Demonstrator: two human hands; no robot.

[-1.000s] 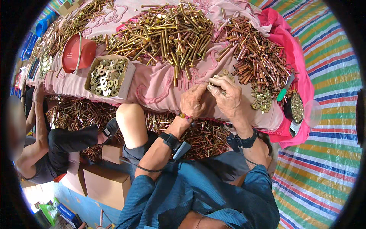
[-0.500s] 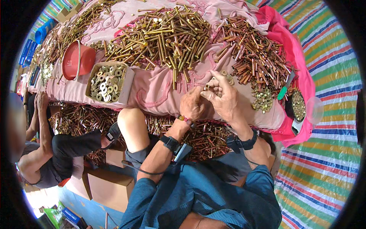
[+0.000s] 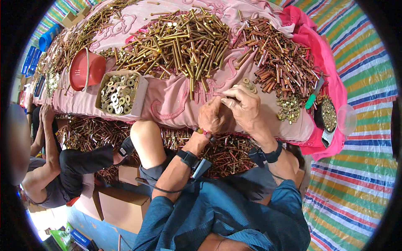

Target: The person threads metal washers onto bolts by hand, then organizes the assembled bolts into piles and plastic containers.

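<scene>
Over the front of the pink cloth (image 3: pixel 165 98), my left hand (image 3: pixel 211 115) is closed in a fist; what it grips, if anything, is hidden. My right hand (image 3: pixel 244 106) meets it from the right, thumb and fingers pinched together near my left fingertips. Whatever lies in that pinch is too small and covered to name. Just beyond my right hand are a few loose washers (image 3: pixel 251 85). Long brass-coloured bolts (image 3: pixel 188 46) are heaped ahead, with copper-coloured metal sleeves (image 3: pixel 276 58) to their right. Small nuts (image 3: pixel 289 108) form a pile right of my right hand.
A cardboard box of washers (image 3: pixel 119 94) and a red bucket (image 3: pixel 87 69) stand on the left. At right lie a green-handled tool (image 3: pixel 310 100) and a dark bowl of small parts (image 3: pixel 328 115). Below the cloth edge are many metal pieces (image 3: pixel 226 154). Another person (image 3: pixel 46 167) sits at left.
My right fingers have curled inward and closed toward my left hand. The small tube-like end that showed between them is now covered. My left hand has barely moved.
</scene>
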